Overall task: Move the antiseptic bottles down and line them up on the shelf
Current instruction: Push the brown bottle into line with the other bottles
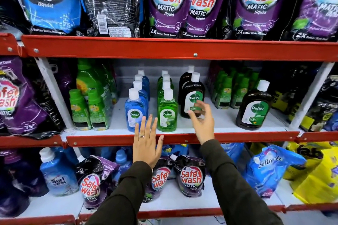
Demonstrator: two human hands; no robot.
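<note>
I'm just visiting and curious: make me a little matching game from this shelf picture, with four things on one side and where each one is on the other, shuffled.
Things:
1. Front blue Dettol bottle
2. Front green Dettol bottle
3. Lone brown Dettol bottle
4. Left hand

Places:
A. Standing by itself toward the right of the middle shelf
B. Heads the middle row, between the blue and brown rows
C. Fingers spread flat over the red shelf edge
D. Heads the leftmost Dettol row

Pairs: 1-D, 2-B, 3-A, 4-C
</note>
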